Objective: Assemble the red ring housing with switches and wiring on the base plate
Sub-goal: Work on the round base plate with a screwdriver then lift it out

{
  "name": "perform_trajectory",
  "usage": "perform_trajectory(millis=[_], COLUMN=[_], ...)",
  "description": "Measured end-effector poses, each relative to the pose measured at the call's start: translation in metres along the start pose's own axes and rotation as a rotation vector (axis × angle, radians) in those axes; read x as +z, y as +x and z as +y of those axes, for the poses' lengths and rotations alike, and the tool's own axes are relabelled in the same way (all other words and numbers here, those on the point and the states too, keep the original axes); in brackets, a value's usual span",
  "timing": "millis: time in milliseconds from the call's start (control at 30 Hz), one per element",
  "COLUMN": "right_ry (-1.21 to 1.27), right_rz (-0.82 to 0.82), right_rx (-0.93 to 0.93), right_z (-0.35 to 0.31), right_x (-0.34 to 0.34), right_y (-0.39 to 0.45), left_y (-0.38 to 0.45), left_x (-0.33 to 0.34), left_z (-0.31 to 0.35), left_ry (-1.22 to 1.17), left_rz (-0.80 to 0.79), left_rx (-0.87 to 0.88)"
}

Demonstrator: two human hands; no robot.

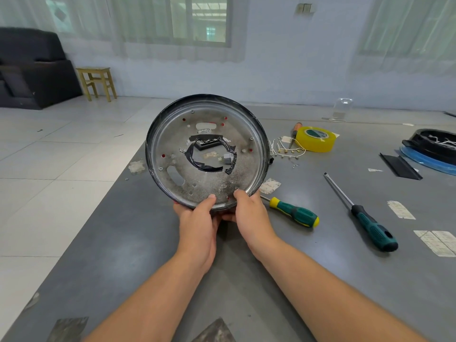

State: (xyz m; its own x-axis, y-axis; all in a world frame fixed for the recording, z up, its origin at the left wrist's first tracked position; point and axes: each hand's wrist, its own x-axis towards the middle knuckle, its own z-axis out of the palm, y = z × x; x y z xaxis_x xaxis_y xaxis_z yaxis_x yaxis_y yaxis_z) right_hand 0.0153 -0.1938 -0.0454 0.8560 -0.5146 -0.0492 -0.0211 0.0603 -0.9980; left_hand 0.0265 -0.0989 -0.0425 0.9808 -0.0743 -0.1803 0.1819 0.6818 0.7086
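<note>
Holding the base plate point(207, 154) tilted up above the desk point(148, 255): left hand point(197, 223) and right hand point(251, 213) grip its near rim, thumbs on its face. Stamped mark there unreadable; tape roll point(316, 138) label too.

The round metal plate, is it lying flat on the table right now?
No, both hands, left and right, hold the round metal plate tilted up by its lower rim above the table.

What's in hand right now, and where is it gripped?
Both hands hold the round metal plate, tilted up off the table, by its lower rim: left hand and right hand, thumbs on its face.
</note>
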Motion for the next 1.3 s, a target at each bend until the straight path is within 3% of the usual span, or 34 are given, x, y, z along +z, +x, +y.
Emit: perform_trajectory(millis=[400, 600, 700, 800, 900, 1033, 1300], right_ry=[-0.060, -0.012, -0.218, -0.447, -0.629, -0.793, -0.950], right_rz=[0.018, -0.138, -0.061, 0.151, 0.276, 0.285, 0.267], right_rx=[0.057, 0.117, -0.006, -0.179, -0.111, -0.050, -0.196], right_z=[0.000, -0.026, -0.051, -0.063, -0.050, -0.028, -0.019], right_x=[0.000, -0.015, -0.049, -0.096, -0.136, -0.163, -0.161], right_y=[0.000, 0.005, 0.024, 0.047, 0.077, 0.114, 0.172], left_y=[0.001, 0.009, 0.014, 0.018, 0.022, 0.030, 0.041], left_x=[0.002, -0.002, -0.006, -0.009, -0.010, -0.011, -0.017], left_z=[-0.002, 0.010, 0.015, 0.016, 0.014, 0.011, 0.007], left_ry=[0.023, 0.012, 0.004, 0.006, 0.021, 0.043, 0.078], left_rz=[0.013, 0.040, 0.045, 0.050, 0.033, 0.009, -0.026], left_rx=[0.034, 0.018, 0.028, 0.011, 0.016, 0.027, 0.051])
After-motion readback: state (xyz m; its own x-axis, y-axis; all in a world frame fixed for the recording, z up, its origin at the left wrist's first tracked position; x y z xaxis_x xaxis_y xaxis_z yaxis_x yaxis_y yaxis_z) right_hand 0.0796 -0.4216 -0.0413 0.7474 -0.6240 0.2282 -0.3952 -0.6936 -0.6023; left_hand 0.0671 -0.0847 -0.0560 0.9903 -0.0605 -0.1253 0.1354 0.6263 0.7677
